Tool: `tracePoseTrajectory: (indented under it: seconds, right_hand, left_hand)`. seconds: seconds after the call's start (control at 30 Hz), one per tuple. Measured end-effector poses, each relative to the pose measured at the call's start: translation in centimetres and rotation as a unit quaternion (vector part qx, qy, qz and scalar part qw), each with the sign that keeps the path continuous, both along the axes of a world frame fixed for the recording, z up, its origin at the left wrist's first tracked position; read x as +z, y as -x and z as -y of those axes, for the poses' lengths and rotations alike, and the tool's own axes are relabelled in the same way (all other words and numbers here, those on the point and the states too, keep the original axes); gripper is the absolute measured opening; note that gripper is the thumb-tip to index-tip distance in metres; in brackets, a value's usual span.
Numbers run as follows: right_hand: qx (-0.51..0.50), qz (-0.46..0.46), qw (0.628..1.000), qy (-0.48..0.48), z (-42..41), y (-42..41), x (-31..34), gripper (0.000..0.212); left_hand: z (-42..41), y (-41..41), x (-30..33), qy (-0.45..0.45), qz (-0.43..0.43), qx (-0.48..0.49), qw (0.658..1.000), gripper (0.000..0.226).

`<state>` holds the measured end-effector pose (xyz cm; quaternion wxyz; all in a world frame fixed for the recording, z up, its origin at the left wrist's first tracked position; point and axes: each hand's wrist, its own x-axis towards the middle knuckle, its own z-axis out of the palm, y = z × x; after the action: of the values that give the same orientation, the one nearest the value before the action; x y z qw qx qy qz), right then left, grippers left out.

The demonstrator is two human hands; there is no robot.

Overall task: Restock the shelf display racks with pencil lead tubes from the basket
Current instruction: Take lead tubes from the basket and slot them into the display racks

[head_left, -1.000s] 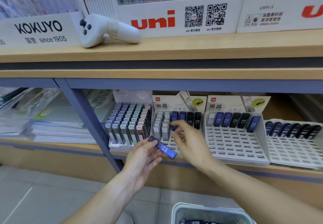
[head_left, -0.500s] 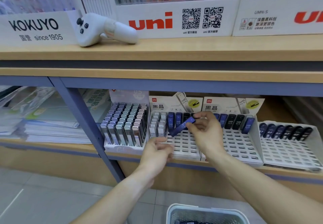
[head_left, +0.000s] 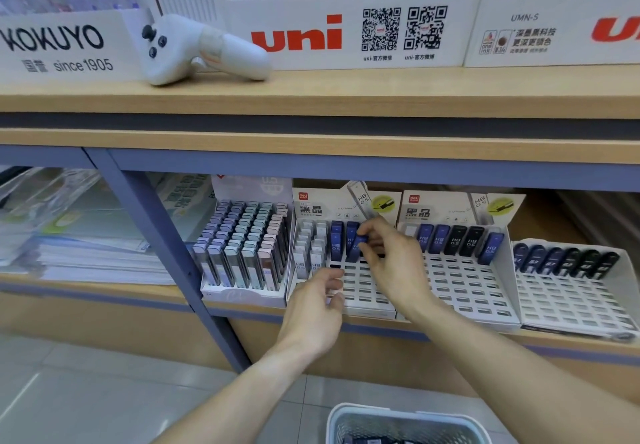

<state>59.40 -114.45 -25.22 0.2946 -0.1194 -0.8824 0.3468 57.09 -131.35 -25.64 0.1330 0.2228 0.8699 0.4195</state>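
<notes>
The right hand (head_left: 391, 263) pinches a blue lead tube (head_left: 358, 248) by its top end, fingers closed on it, seating it in the white rack (head_left: 363, 291) beside two blue tubes already standing in the far row. The left hand (head_left: 317, 312) rests on the rack's near edge, fingers curled and holding nothing. The tube looks light, rigid and smooth plastic, probably slippery; a grip on its flat sides near the cap should steer it into a slot. The basket (head_left: 405, 423) sits below, near.

Pretty sure we're in a stationery shop: branded pen displays (head_left: 346, 11) up top, racks of pencil leads (head_left: 460, 263) and stacked notebooks (head_left: 86, 256) on the shelf below.
</notes>
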Motion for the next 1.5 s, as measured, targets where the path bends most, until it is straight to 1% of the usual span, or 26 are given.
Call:
tracePoseTrajectory:
  seconds: [0.07, 0.13, 0.23, 0.37, 0.43, 0.53, 0.63, 0.7, 0.77, 0.87, 0.93, 1.03, 1.1, 1.2, 1.3, 1.37, 1.43, 1.5]
  right_hand:
    - [0.002, 0.004, 1.0, -0.026, -0.2, 0.1, -0.1, 0.024]
    - [0.007, 0.022, 0.998, -0.052, -0.3, 0.2, -0.3, 0.029]
    - [0.013, 0.056, 0.996, -0.063, -0.3, 0.1, -0.3, 0.042]
    - [0.022, 0.064, 0.996, -0.057, -0.4, -1.0, 0.3, 0.047]
    - [0.026, 0.069, 0.996, -0.046, -0.4, -2.3, 0.8, 0.045]
    - [0.038, 0.1, 0.994, -0.038, -0.4, -5.0, 1.1, 0.034]
    - [0.063, 0.159, 0.985, -0.011, -0.1, -9.2, 0.6, 0.024]
    - [0.091, 0.215, 0.972, 0.015, 0.3, -12.4, -0.3, 0.021]
    - [0.127, 0.282, 0.95, 0.033, 0.6, -15.7, -2.2, 0.022]
    - [0.158, 0.393, 0.906, 0.023, 0.8, -19.8, -6.3, 0.027]
    - [0.163, 0.461, 0.872, 0.019, 0.8, -21.5, -9.5, 0.033]
    - [0.159, 0.535, 0.829, 0.037, 0.5, -22.6, -13.6, 0.043]
    - [0.158, 0.57, 0.806, 0.031, 0.1, -23.0, -15.9, 0.051]
    - [0.157, 0.613, 0.774, -0.016, -0.8, -23.5, -18.6, 0.059]
    - [0.154, 0.645, 0.746, -0.064, -1.8, -24.0, -20.8, 0.056]
    - [0.156, 0.649, 0.741, -0.08, -2.2, -24.0, -21.9, 0.051]
    - [0.161, 0.642, 0.745, -0.083, -2.3, -23.7, -22.9, 0.047]
    - [0.169, 0.633, 0.75, -0.089, -2.1, -23.4, -24.1, 0.05]
  left_hand:
    - [0.0, 0.0, -0.1, 0.008, -0.007, -0.01, 1.0, 0.038]
    - [0.0, 0.1, -0.3, 0.014, -0.013, -0.022, 1.0, 0.04]
    - [0.0, 0.2, -0.5, 0.022, -0.018, -0.036, 0.999, 0.044]
    - [0.3, 0.0, -0.6, 0.012, -0.041, -0.047, 0.998, 0.044]
    - [0.6, -0.5, -0.6, 0.014, -0.081, -0.064, 0.995, 0.044]
    - [1.0, -1.7, -0.7, 0.044, -0.144, -0.113, 0.982, 0.036]
    - [1.5, -3.6, -1.5, 0.079, -0.153, -0.179, 0.969, 0.032]
    - [1.9, -5.2, -2.7, 0.097, -0.142, -0.221, 0.96, 0.032]
    - [2.2, -6.9, -4.5, 0.124, -0.125, -0.267, 0.948, 0.032]
    - [2.6, -9.3, -7.9, 0.186, -0.077, -0.331, 0.922, 0.037]
    - [2.6, -10.5, -10.5, 0.249, -0.051, -0.372, 0.893, 0.041]
    - [2.1, -11.8, -14.0, 0.326, -0.014, -0.405, 0.854, 0.047]
    - [1.5, -12.6, -16.3, 0.357, 0.018, -0.401, 0.844, 0.05]
    - [0.3, -13.8, -19.8, 0.349, 0.073, -0.374, 0.856, 0.049]
    - [-1.5, -15.6, -22.5, 0.324, 0.119, -0.342, 0.874, 0.054]
    - [-2.7, -16.7, -23.9, 0.311, 0.14, -0.33, 0.88, 0.06]
    - [-3.7, -17.6, -25.2, 0.31, 0.159, -0.315, 0.883, 0.065]
    - [-4.2, -18.2, -26.4, 0.327, 0.178, -0.301, 0.878, 0.067]
